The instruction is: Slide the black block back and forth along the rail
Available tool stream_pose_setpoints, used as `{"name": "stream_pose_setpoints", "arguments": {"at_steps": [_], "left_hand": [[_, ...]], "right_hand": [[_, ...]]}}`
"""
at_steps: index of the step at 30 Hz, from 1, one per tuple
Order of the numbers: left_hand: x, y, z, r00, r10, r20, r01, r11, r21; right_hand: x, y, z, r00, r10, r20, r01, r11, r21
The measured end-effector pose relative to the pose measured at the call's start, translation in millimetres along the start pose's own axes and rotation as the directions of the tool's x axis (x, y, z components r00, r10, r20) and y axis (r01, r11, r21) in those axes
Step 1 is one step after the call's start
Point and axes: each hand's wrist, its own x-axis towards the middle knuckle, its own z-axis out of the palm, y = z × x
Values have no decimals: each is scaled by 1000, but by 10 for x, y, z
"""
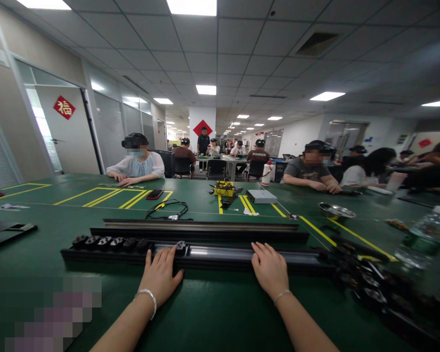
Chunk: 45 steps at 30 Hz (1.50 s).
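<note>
A long black power track (223,264) lies on the green desk (220,313), its long axis running from left to right in front of the person, across the line of both forearms. The single socket module (181,246) on it sits just beyond the left hand (160,274) and slightly to its right, beside the index fingertip; whether skin and module touch cannot be told. The left hand is clearly the nearer one. Its fingers are extended over the track, thumb apart, clasping nothing visible.

Farther right along the same axis, across a bare, shiny stretch, the right hand (271,269) rests its fingertips at the track, fingers nearly straight and close together, not closed around anything visible. To the left of the left hand, a row of socket modules (104,242) stands along the track's left end. A second black rail (205,234) lies parallel behind; a blurred pile of dark parts (374,288) lies beyond the right hand.
</note>
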Motion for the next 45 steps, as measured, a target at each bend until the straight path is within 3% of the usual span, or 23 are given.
{"name": "stream_pose_setpoints", "arguments": {"at_steps": [8, 45], "left_hand": [[6, -5, -39, 998, 60, 1, -60, 998, 30], [18, 23, -83, 998, 45, 51, -45, 999, -1]], "right_hand": [[0, 2, 11, 1000, -6, -17, 6, 1000, -5], [7, 16, 23, 1000, -8, -14, 8, 1000, -17]]}}
